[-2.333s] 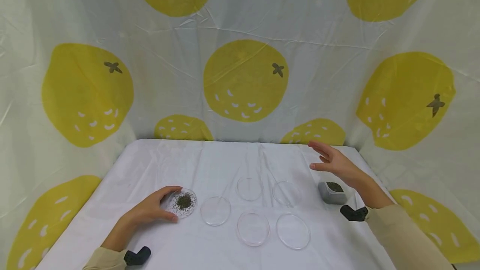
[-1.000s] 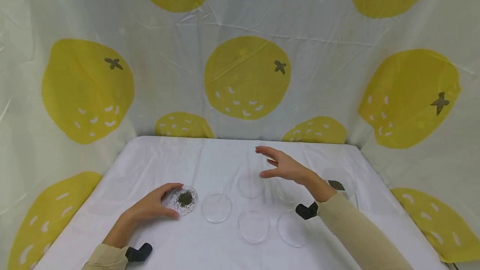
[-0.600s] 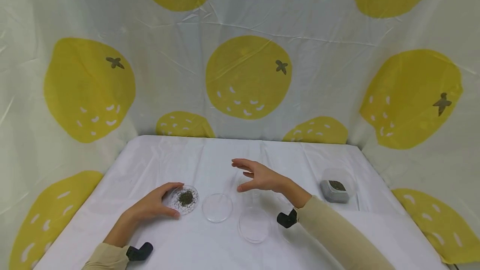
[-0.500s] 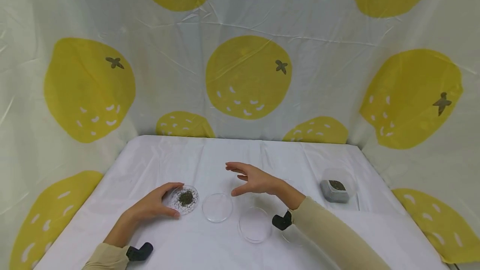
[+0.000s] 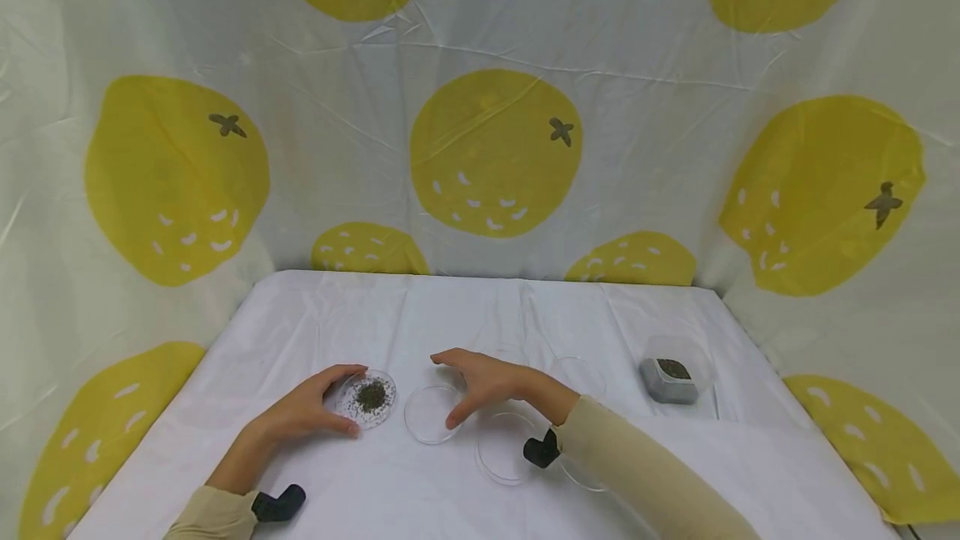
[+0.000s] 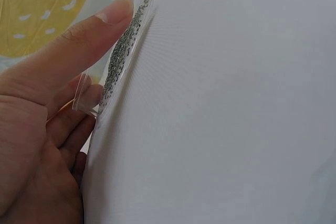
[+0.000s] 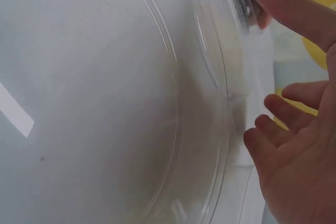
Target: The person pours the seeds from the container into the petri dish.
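At the left of the table, my left hand (image 5: 303,415) holds a clear petri dish (image 5: 371,397) by its sides, thumb in front and fingers behind. Dark green grains (image 6: 119,56) lie in a heap and scatter across its bottom. Just to the right, an uncovered clear round dish or lid (image 5: 425,422) lies flat. Over that dish reaches my right hand (image 5: 483,382), thumb and fingers spread wide on either side, with nothing gripped. In the right wrist view the right hand's lower fingers (image 7: 268,135) show beside clear rims, with thumb extended.
More clear round dishes (image 5: 498,458) lie at the centre, some partly hidden by the right hand and sleeve (image 5: 645,465). A small translucent tub (image 5: 670,386) of dark green grains stands at the right, a clear lid (image 5: 701,357) behind it. A lemon-print curtain (image 5: 495,23) encloses the table.
My right hand has moved left from above the tub, across the centre dishes, and lowered over the dish beside the filled one. My left hand has kept its hold.
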Demonstrator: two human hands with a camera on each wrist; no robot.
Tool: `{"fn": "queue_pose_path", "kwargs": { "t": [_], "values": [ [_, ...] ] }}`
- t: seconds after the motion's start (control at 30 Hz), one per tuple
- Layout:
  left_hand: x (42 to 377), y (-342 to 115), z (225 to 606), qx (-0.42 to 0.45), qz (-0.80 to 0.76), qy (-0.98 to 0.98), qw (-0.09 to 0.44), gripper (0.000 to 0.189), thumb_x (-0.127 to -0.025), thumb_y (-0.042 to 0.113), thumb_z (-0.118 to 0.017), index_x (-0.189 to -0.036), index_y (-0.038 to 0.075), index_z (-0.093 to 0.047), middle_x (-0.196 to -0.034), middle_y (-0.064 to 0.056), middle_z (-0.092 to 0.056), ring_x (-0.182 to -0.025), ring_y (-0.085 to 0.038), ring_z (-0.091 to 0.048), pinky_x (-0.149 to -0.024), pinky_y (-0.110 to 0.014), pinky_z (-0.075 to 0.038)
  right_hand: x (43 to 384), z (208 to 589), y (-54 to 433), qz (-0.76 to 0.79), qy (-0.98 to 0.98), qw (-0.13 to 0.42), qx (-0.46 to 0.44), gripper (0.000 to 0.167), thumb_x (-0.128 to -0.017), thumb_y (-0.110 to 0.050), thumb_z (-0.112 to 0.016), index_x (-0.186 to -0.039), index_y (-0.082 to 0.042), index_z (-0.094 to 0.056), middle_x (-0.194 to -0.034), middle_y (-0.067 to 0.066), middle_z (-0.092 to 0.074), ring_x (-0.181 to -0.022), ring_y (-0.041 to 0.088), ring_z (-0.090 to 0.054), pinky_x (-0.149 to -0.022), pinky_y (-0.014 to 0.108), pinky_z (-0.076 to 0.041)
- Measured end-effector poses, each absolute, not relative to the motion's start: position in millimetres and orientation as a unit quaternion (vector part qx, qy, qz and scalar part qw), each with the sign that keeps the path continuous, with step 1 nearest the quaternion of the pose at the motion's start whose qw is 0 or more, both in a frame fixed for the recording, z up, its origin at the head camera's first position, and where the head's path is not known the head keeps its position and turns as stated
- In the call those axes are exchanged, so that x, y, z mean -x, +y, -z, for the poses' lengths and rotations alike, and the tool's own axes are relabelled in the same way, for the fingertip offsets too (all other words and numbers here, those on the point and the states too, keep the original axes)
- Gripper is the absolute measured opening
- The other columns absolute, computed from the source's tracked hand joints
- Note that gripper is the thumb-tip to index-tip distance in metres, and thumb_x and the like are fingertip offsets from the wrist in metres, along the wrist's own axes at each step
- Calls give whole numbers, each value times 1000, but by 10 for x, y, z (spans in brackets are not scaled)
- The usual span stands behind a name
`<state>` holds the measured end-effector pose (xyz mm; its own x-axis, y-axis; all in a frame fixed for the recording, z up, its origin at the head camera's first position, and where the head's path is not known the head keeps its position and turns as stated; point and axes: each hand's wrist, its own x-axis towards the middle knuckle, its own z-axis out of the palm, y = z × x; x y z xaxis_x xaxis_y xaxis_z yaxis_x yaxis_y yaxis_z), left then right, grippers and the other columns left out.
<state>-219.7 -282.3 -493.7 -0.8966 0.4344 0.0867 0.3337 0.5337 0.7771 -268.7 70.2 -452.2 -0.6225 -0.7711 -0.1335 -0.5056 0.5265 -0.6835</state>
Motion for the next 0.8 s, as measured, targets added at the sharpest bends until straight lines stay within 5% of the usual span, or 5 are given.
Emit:
{"fn": "queue_pose_path", "kwargs": {
  "t": [0.4,0.8],
  "values": [
    [2211,-2833,4955,-225,-424,875,57,91,-69,32,-98,-147,10,-56,-148,-10,-54,-143,-39,-38,-114,-33,-31,2629,4521,500,173,877,200,402,106,-73,-37,-96,-156,-1,-41,-153,12,-38,-137,19,-42,-112,26,-37],
    [2204,-2816,4933,-218,-421,879,55,92,-68,33,-98,-147,10,-56,-148,-11,-54,-143,-40,-38,-115,-51,-31,2622,4551,499,144,872,197,424,105,-72,-41,-96,-155,-6,-44,-155,7,-35,-140,18,-38,-113,28,-36]
  ]
}}
